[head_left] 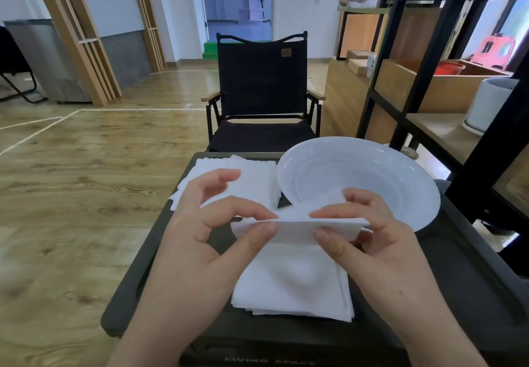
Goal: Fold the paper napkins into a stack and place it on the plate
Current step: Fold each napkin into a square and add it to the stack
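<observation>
Here the left hand (200, 223) and right hand (369, 235) hold one folded napkin (294, 227) between them, lifted above the tabletop (171, 252). Each hand pinches it, thumb on the near face and forefinger along the top fold; the other left fingers (226, 176) curl loosely and hold nothing. The napkin's top edge runs level from hand to hand, and its right end overlaps the near rim of the plate (400, 183) in this view; whether it touches the rim cannot be told.

Directly under the hands lies a stack (294, 283) of folded napkins, its near edge close to the tabletop's front edge, its layers slightly uneven at the near right corner. Behind the left hand, at the far left of the tabletop, lies a pile (257, 177) of flat napkins, its right edge just beside the plate's left rim and its left corner poking past the tabletop's edge. The plate sits at the far right, white and deep, with nothing in it; it reaches close to the tabletop's right edge.

Bare dark tabletop shows left of the stack and right of it, near the right wrist. A black chair (260, 86) stands just beyond the far edge, facing this way. A dark-framed shelf (423, 51) stands close on the right, with a white pot (489, 103) on one board. Wooden floor (71, 180) lies open to the left.
</observation>
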A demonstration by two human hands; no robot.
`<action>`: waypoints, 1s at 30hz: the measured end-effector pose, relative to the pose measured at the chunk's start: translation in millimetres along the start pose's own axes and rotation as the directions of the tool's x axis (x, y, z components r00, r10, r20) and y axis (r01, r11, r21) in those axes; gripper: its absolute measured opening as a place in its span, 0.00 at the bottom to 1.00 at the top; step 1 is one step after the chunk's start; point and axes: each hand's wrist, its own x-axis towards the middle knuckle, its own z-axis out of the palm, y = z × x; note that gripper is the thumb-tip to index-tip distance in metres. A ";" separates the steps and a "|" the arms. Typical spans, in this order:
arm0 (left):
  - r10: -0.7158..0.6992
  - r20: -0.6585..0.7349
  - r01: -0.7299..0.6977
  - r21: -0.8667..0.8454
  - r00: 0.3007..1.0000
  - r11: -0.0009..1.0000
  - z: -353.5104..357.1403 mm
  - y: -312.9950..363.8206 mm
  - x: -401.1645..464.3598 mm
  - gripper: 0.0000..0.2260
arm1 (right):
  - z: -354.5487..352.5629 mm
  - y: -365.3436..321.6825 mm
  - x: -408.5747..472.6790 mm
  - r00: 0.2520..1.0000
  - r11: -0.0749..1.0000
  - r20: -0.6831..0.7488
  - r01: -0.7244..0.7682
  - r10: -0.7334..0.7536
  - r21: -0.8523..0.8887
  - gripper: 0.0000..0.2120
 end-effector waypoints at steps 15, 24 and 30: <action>-0.480 0.109 0.490 -0.089 0.870 0.867 19.1 -15.0 -3.0 0.16 | 2.4 8.7 -1.2 0.962 0.936 -0.032 -0.272 0.272 -0.224 0.25; -0.554 -0.022 0.512 0.413 0.832 0.753 28.6 -26.6 -0.9 0.08 | 8.5 22.3 1.5 0.945 0.718 -0.171 -0.323 0.278 -0.617 0.24; -0.422 -0.105 0.396 0.599 0.900 0.696 12.0 -45.2 24.2 0.08 | 7.4 23.4 4.0 0.960 0.770 -0.207 -0.276 0.190 -0.575 0.20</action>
